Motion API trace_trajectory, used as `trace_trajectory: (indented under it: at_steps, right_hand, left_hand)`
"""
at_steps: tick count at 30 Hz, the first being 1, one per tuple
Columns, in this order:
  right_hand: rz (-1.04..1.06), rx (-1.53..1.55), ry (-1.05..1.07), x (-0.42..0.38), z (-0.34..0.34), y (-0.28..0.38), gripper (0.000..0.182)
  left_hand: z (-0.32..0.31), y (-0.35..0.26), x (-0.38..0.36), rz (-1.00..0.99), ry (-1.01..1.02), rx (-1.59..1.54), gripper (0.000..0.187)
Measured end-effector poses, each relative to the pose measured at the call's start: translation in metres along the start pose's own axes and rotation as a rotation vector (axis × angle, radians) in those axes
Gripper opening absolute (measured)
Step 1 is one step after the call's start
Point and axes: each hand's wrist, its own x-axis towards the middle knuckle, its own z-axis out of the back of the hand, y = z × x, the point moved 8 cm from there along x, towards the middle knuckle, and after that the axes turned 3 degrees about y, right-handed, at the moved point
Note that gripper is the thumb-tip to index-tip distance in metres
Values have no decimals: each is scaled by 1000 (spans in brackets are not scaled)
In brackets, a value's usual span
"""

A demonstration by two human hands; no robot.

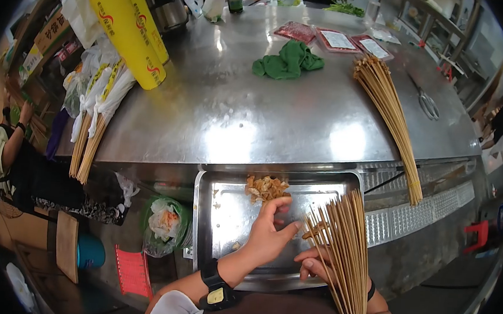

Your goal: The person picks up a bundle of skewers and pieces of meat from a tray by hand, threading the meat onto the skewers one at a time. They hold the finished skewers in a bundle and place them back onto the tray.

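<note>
My left hand, with a black band at the wrist, hovers over a steel tray. Its thumb and bent fingers are apart, and I see nothing between them. Just beyond the fingers a pile of brown, chunky food pieces lies at the tray's far side. My right hand is closed around a fanned bundle of bamboo skewers, points upward; the skewers partly hide it. Brown pieces show by the skewer tips, close to my left thumb.
On the steel table lie a green cloth, loaded skewers, scissors and red packs. Yellow rolls and wrapped skewers stand left. A bagged bin and red stool are below. Other people work left and opposite.
</note>
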Motion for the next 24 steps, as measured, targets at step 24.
trace_trajectory:
  at_steps: [24]
  right_hand:
    - [54,279,-88,11,1,-26,19]
  left_hand:
    - [-11,-41,-6,90,302,-815,30]
